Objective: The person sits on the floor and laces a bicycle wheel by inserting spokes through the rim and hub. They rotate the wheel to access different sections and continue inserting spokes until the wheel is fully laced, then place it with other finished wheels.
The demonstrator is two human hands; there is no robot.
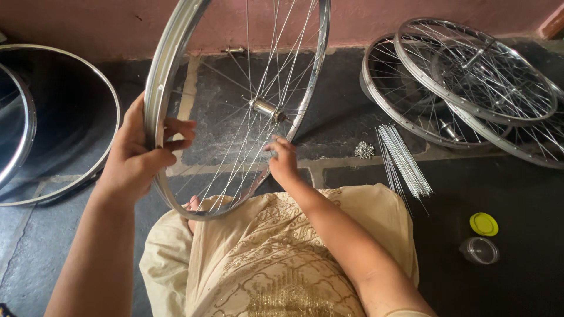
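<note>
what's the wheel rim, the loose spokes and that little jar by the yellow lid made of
Wheel rim: looks like polished or chromed metal, bright with mirror-like glints. Loose spokes: thin silvery wire, likely steel. Jar: clear, so glass or plastic; cannot tell which. Yellow lid: probably plastic, matte.

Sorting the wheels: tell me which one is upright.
The wheel gripped at its rim by the left hand; the other wheels lie stacked flat on the floor.

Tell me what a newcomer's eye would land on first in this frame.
First, the spoked bicycle wheel held upright at centre: the left hand grips its rim, and the right hand fingers the spokes below the hub. Next, the stack of finished wheels at upper right, with a bundle of loose spokes on the floor beneath.
</note>
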